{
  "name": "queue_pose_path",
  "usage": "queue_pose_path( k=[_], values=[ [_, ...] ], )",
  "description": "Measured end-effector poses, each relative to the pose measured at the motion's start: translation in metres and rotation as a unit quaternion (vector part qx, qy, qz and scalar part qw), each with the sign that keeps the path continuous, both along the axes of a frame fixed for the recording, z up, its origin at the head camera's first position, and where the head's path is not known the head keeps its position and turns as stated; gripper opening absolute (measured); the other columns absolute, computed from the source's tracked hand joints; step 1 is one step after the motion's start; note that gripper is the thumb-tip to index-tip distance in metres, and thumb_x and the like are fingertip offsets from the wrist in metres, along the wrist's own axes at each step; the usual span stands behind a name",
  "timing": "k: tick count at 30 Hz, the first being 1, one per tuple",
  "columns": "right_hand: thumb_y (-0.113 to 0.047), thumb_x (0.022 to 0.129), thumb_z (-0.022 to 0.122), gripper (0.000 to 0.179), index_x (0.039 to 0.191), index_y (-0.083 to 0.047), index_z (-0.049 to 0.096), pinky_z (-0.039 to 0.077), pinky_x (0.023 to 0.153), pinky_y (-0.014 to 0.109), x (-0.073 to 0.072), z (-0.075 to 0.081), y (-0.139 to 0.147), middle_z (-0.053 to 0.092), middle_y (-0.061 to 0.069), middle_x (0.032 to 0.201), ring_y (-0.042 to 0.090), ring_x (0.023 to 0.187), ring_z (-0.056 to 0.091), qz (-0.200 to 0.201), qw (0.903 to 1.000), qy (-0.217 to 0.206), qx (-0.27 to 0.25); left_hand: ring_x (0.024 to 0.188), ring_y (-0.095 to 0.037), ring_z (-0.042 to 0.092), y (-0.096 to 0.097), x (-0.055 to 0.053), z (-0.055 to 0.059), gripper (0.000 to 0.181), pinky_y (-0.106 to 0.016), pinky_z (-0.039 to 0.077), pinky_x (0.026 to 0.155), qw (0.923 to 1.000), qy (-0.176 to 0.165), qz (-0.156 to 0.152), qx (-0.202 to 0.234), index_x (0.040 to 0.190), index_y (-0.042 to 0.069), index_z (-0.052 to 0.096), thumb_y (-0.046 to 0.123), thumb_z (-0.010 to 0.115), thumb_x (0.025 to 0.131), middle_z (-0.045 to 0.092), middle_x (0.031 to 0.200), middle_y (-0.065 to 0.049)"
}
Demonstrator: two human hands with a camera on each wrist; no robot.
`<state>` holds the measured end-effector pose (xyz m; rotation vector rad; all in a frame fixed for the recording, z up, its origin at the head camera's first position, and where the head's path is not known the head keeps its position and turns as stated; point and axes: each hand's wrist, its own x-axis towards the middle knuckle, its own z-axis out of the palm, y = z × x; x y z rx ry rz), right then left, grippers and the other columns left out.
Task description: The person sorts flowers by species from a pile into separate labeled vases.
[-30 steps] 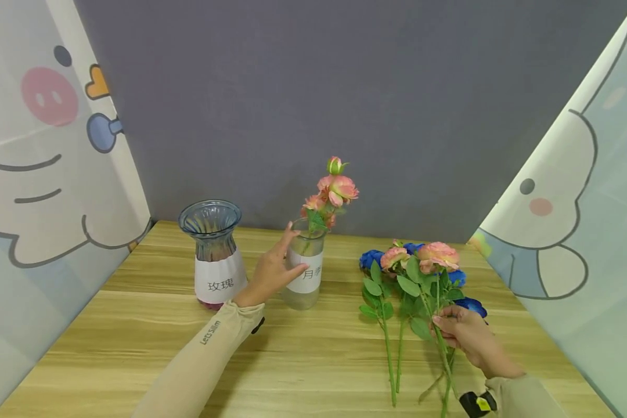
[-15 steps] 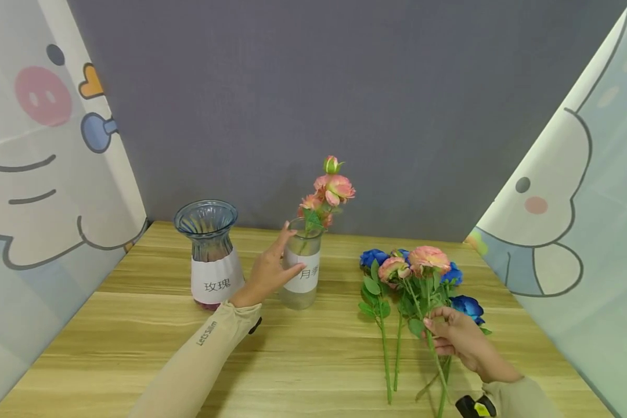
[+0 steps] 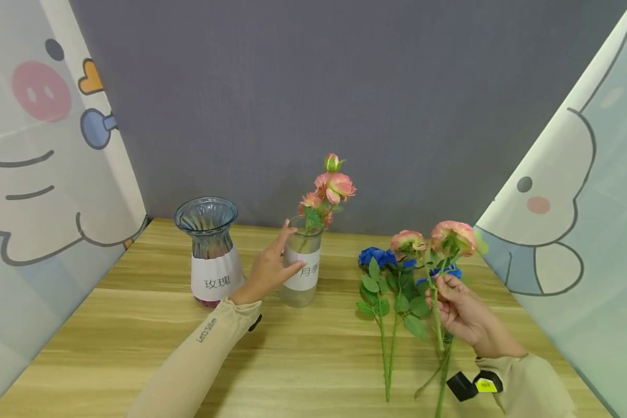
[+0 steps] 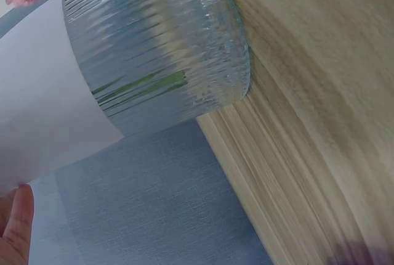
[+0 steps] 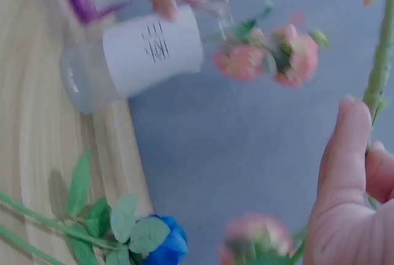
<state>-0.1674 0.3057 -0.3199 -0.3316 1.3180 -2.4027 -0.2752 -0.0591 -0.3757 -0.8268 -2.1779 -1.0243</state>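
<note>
My left hand (image 3: 269, 270) grips the clear glass vase (image 3: 299, 299) near its rim, thumb across the white label and fingers round the far side. Pink roses (image 3: 335, 187) with a bud stand in this vase; their green stem ends (image 4: 166, 84) show through the ribbed glass in the left wrist view. On the right, my right hand (image 3: 465, 313) pinches the green stem of a pink rose (image 3: 453, 237), raised over the other flowers. A second pink bloom (image 3: 409, 241) leans left of it. The right wrist view shows thumb and fingers on the stem (image 5: 381, 49).
A blue-tinted flared vase (image 3: 209, 247) with a white label stands left of the clear one. Blue roses (image 3: 377, 256) with leafy stems lie on the wooden table (image 3: 303, 360) at right. A grey wall (image 3: 271, 104) rises behind; printed panels flank both sides.
My right hand has lifted the pink rose up from the pile, and its blooms now stand higher above the blue roses. My left hand has stayed at the clear vase.
</note>
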Motion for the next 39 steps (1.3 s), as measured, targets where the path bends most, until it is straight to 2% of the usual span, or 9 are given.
queue_pose_path(
  k=[3, 7, 10, 13, 19, 26, 32, 36, 39],
  values=[
    [-0.012, 0.100, 0.048, 0.007, 0.099, -0.011, 0.055, 0.054, 0.063, 0.019, -0.002, 0.002, -0.003, 0.065, 0.006, 0.089, 0.015, 0.080, 0.068, 0.008, 0.9997, 0.010, -0.023, 0.066, -0.021, 0.057, 0.000, -0.001, 0.000, 0.082, -0.027, 0.042, 0.050, 1.0000, 0.006, -0.003, 0.000, 0.143, -0.004, 0.034, 0.012, 0.080, 0.078, 0.043, 0.143, -0.024],
    [-0.009, 0.101, 0.048, 0.008, 0.097, -0.010, 0.055, 0.052, 0.057, 0.018, -0.004, 0.003, -0.008, 0.063, 0.004, 0.088, 0.014, 0.077, 0.067, -0.030, 0.9994, 0.009, -0.018, 0.067, -0.022, 0.060, 0.000, -0.001, 0.000, 0.090, -0.027, 0.044, 0.051, 0.9999, 0.011, -0.006, 0.001, 0.146, -0.009, 0.025, 0.011, 0.080, 0.078, 0.051, 0.137, -0.019],
    [-0.009, 0.102, 0.045, 0.009, 0.098, -0.009, 0.053, 0.052, 0.058, 0.018, -0.003, 0.002, -0.011, 0.062, 0.004, 0.089, 0.014, 0.077, 0.067, -0.032, 0.9994, 0.008, -0.014, 0.063, -0.019, 0.056, -0.001, 0.000, -0.002, 0.088, -0.026, 0.043, 0.050, 1.0000, 0.003, -0.005, 0.000, 0.146, -0.007, 0.026, 0.011, 0.080, 0.078, 0.048, 0.140, -0.020],
    [-0.008, 0.102, 0.044, 0.008, 0.101, -0.009, 0.051, 0.053, 0.059, 0.019, -0.001, 0.002, -0.013, 0.062, 0.004, 0.093, 0.014, 0.078, 0.067, -0.022, 0.9993, 0.030, -0.007, 0.058, -0.018, 0.052, -0.001, 0.001, -0.002, 0.087, -0.025, 0.041, 0.049, 1.0000, -0.006, -0.006, 0.002, 0.146, -0.006, 0.027, 0.011, 0.080, 0.079, 0.045, 0.142, -0.020],
    [-0.006, 0.104, 0.034, 0.013, 0.107, -0.005, 0.047, 0.056, 0.069, 0.024, 0.000, 0.022, -0.011, 0.067, 0.014, 0.098, 0.021, 0.088, 0.069, 0.010, 0.9962, 0.077, -0.040, 0.056, -0.017, 0.051, -0.001, -0.001, -0.002, 0.083, -0.025, 0.042, 0.048, 1.0000, -0.001, -0.002, 0.003, 0.145, -0.003, 0.033, 0.012, 0.080, 0.078, 0.040, 0.145, -0.023],
    [-0.008, 0.105, 0.031, 0.012, 0.111, -0.011, 0.040, 0.057, 0.066, 0.026, -0.005, 0.041, -0.010, 0.069, 0.016, 0.094, 0.023, 0.084, 0.070, -0.008, 0.9917, 0.127, -0.018, 0.058, -0.017, 0.053, 0.000, -0.005, -0.001, 0.085, -0.025, 0.042, 0.048, 0.9999, 0.015, -0.002, 0.002, 0.145, -0.005, 0.032, 0.013, 0.081, 0.078, 0.044, 0.142, -0.023],
    [-0.007, 0.104, 0.036, 0.009, 0.110, -0.012, 0.032, 0.055, 0.059, 0.025, -0.010, 0.063, -0.006, 0.068, 0.014, 0.086, 0.021, 0.072, 0.069, -0.017, 0.9917, 0.118, 0.048, 0.063, -0.021, 0.058, -0.001, -0.006, -0.002, 0.085, -0.026, 0.044, 0.050, 0.9999, 0.015, -0.004, 0.006, 0.145, -0.004, 0.032, 0.013, 0.081, 0.077, 0.045, 0.142, -0.022],
    [-0.004, 0.102, 0.040, 0.011, 0.110, -0.011, 0.039, 0.056, 0.059, 0.026, -0.012, 0.075, -0.008, 0.066, 0.011, 0.080, 0.020, 0.068, 0.068, -0.037, 0.9871, 0.128, 0.090, 0.065, -0.020, 0.059, -0.002, -0.005, -0.003, 0.083, -0.026, 0.043, 0.049, 1.0000, 0.004, -0.005, 0.007, 0.145, 0.000, 0.034, 0.014, 0.080, 0.079, 0.043, 0.144, -0.020],
    [0.002, 0.100, 0.043, 0.013, 0.109, -0.008, 0.041, 0.057, 0.061, 0.028, -0.013, 0.081, -0.015, 0.069, 0.013, 0.082, 0.021, 0.068, 0.070, -0.062, 0.9818, 0.152, 0.096, 0.067, -0.021, 0.060, -0.001, -0.005, -0.003, 0.078, -0.025, 0.043, 0.049, 0.9999, -0.007, -0.006, 0.010, 0.144, 0.004, 0.037, 0.015, 0.080, 0.079, 0.037, 0.148, -0.020]
  ],
)
